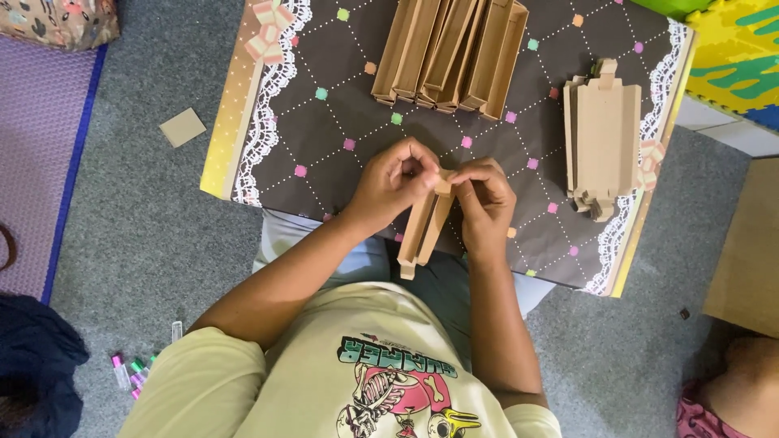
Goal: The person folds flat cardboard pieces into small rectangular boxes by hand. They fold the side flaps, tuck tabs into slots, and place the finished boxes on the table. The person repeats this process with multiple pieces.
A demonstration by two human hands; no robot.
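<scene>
While your left hand (389, 185) and right hand (485, 203) pinch the cardboard strip (426, 231) near the worktop's (357, 122) front edge, crease its top tab squarely.

My work board (341, 154) is a dark panel with a dotted diamond grid, small coloured squares and white lace along its left and right edges. At its far edge lies a row of folded brown cardboard boxes (450, 53), packed side by side. Near the right edge sits a stack of flat cardboard blanks (604, 138). The board rests on grey carpet (138, 243), where 1 small cardboard square (182, 127) lies off its left edge.
</scene>
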